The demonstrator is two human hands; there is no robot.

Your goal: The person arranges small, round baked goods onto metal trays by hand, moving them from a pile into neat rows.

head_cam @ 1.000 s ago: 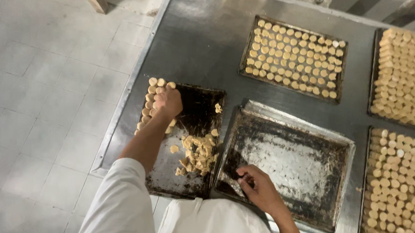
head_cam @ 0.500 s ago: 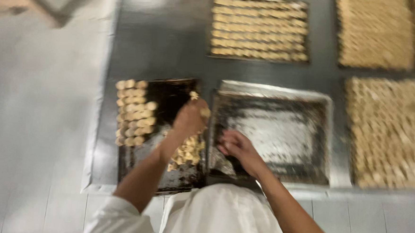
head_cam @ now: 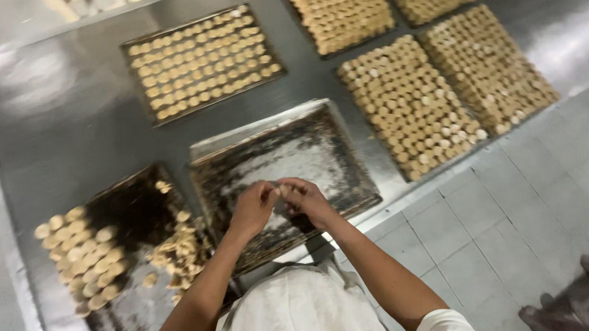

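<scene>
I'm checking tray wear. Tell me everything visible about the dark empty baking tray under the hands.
The dark rectangular metal baking tray lies flat, skewed, on the steel table. Its raised rim is shiny; its floor is blackened, with pale scuffed patches. It holds no dough pieces. Both hands, left and right, meet above its near part.

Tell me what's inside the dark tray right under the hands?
The dark tray holds no rows, only pale crumbs and smears on its blackened bottom. The left hand and right hand meet above it, pinching one small piece. The patch beneath them is hidden.
</scene>
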